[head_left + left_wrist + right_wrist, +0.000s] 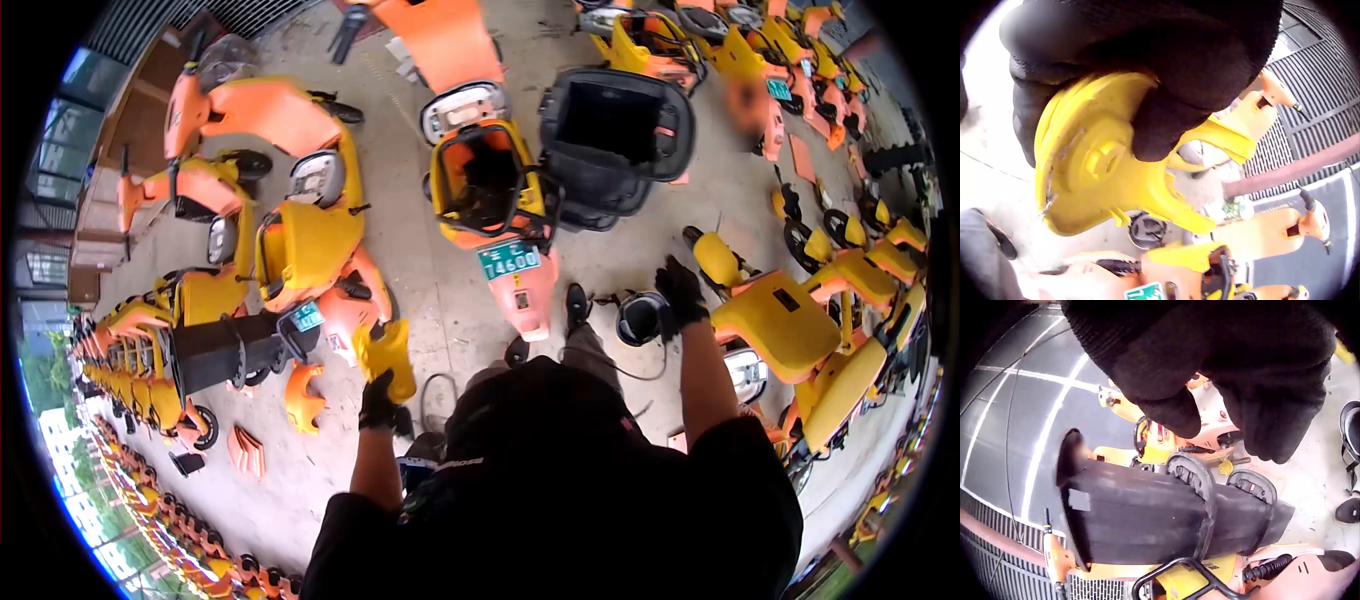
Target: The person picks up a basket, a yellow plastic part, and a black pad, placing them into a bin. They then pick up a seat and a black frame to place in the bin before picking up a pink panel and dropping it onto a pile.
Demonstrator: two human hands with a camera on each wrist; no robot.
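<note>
Black-gloved in knit, the left hand [379, 402] clamps a thin, curved yellow panel [396, 358] with two prongs, held off the grey floor [408, 275]; well apart from it, the right hand [681, 292], also gloved, hangs loose-fingered near a rounded dark helmet [637, 320]. Beyond stand a smooth, pink-tailed scooter [521, 298] and a hollow, boxy black case [598, 172]

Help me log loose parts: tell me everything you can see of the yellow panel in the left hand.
The yellow panel is glossy and looks like moulded plastic. Its hollow side, in the left wrist view, shows a curved rim with dark scuffs, a raised boss and a small tab; two arms fork out from one side. The gloved left hand grips it by the rounded part, in the air near a scooter. Nothing else visibly touches it.
</note>
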